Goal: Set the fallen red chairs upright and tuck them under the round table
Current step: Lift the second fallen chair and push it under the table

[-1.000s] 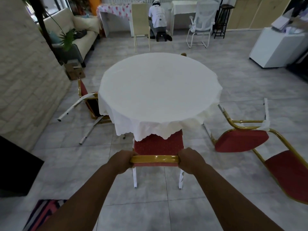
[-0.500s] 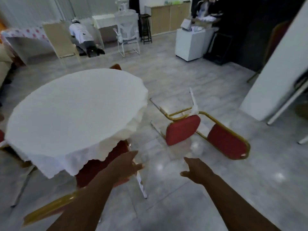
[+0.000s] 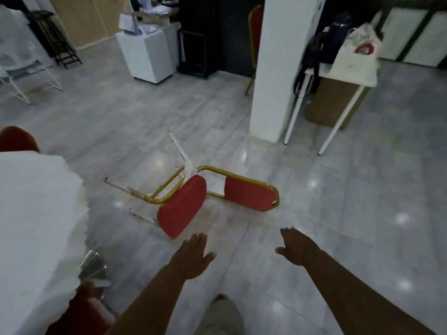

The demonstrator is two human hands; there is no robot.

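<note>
A red chair [image 3: 183, 209] with a gold frame lies on its side on the tiled floor ahead, its legs pointing left and its backrest to the right. The round table [image 3: 36, 226] with its white cloth fills the left edge. Under the cloth at lower left stands an upright red chair [image 3: 82, 310], partly hidden. Another red chair back [image 3: 17, 139] peeks over the table's far side. My left hand [image 3: 193, 256] hovers open just short of the fallen chair's seat. My right hand [image 3: 296, 246] is open too, further right, holding nothing.
A white pillar [image 3: 275, 68] rises behind the fallen chair, with a white-legged side table [image 3: 343, 73] carrying bags to its right. A white cabinet [image 3: 147, 54] stands at the back, and a white wire chair [image 3: 21, 68] at far left. Open floor surrounds the fallen chair.
Both hands have let go of the upright chair's backrest at the table. My view has swung right toward the fallen chair, and both open hands now reach toward it.
</note>
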